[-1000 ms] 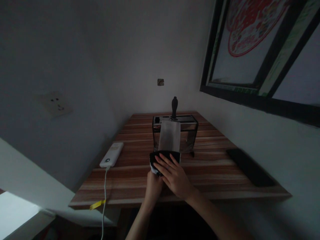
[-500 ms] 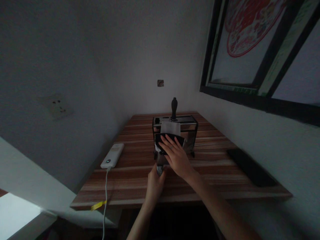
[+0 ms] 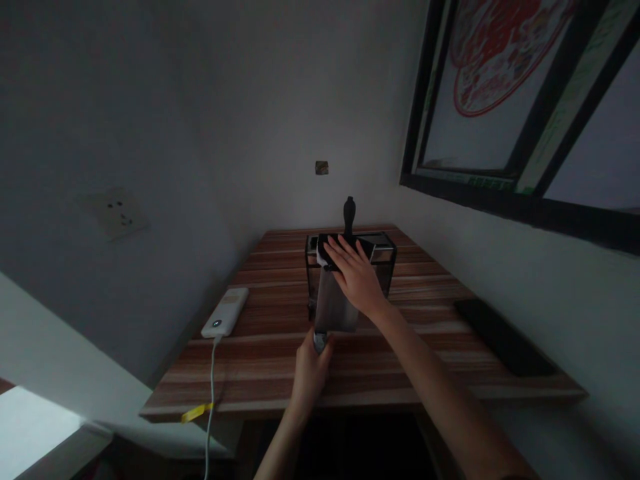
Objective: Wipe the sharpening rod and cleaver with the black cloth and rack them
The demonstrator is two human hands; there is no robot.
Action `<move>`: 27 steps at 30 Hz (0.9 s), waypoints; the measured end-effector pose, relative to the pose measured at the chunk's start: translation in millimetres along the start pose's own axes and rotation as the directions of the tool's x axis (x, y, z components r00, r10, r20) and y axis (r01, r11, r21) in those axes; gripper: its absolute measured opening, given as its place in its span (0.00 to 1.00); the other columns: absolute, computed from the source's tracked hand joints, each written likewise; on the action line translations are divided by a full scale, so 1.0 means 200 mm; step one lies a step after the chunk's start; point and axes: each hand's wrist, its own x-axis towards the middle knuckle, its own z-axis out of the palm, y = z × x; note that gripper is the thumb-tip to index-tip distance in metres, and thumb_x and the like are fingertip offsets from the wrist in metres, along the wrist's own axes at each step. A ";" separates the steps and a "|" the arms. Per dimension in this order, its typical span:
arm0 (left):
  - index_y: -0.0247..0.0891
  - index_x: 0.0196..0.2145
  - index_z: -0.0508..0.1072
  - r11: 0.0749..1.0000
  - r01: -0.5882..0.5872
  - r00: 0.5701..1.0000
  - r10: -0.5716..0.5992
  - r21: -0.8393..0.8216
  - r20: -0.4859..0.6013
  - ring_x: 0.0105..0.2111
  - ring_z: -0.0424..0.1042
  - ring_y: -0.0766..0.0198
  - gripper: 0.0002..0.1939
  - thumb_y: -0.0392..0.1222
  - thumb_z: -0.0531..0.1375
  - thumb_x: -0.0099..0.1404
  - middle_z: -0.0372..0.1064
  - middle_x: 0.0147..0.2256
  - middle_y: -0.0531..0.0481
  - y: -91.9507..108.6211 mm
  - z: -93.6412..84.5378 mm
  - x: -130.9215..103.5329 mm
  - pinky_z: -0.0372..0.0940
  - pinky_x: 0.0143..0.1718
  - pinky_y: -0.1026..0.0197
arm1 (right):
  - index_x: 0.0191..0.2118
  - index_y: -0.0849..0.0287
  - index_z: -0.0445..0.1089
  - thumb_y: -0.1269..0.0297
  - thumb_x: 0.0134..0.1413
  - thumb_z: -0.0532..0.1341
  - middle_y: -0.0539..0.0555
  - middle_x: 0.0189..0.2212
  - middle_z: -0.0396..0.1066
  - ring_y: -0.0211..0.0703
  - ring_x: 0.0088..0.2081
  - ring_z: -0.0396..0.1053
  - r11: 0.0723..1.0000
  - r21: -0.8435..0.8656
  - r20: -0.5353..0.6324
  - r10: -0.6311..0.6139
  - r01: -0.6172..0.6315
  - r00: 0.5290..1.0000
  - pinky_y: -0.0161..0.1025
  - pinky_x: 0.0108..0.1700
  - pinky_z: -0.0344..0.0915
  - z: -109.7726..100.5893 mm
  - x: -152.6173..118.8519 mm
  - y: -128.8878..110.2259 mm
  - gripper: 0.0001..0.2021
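My left hand (image 3: 311, 367) is closed round the handle (image 3: 320, 342) of a cleaver. The cleaver's broad grey blade (image 3: 336, 303) points away from me over the table. My right hand (image 3: 357, 277) lies on a black cloth (image 3: 327, 248) with a pale edge, fingers stretched over it and the thumb hidden. The cloth covers the far end of the blade. Just behind is a dark-framed knife rack (image 3: 385, 240) with a shiny top, and a black handle (image 3: 349, 215) stands upright in it.
On the wood-grained table (image 3: 270, 363), a white power bank (image 3: 226, 312) with a plugged-in cable (image 3: 212, 380) is at the left. A flat black object (image 3: 503, 335), perhaps a phone, lies at the right. Walls border the table, with a framed picture (image 3: 480, 87) on the right one.
My right hand and the black cloth have slid forward along the blade to its far end, uncovering more of the blade near the handle. My left hand has hardly moved.
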 end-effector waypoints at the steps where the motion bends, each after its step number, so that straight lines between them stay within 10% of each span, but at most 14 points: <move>1: 0.34 0.33 0.68 1.000 -0.001 1.000 0.001 -0.001 0.001 0.29 0.69 0.63 0.14 0.48 0.53 0.59 0.70 0.27 0.50 0.00 0.00 0.00 0.59 0.31 0.66 | 0.61 0.56 0.46 0.74 0.54 0.51 0.50 0.61 0.46 0.41 0.62 0.37 1.000 -0.005 0.000 0.002 -0.002 1.000 0.52 0.62 0.36 0.00 0.00 0.00 0.28; 27: 0.31 0.40 0.69 0.992 -0.025 0.998 0.031 -0.122 0.053 0.35 0.71 0.58 0.16 0.36 0.55 0.51 0.73 0.35 0.44 -0.10 0.00 0.00 0.64 0.36 0.61 | 0.61 0.55 0.43 0.78 0.52 0.50 0.49 0.61 0.43 0.44 0.62 0.37 0.993 0.114 0.245 -0.037 0.009 0.969 0.54 0.60 0.43 0.06 -0.51 -0.35 0.31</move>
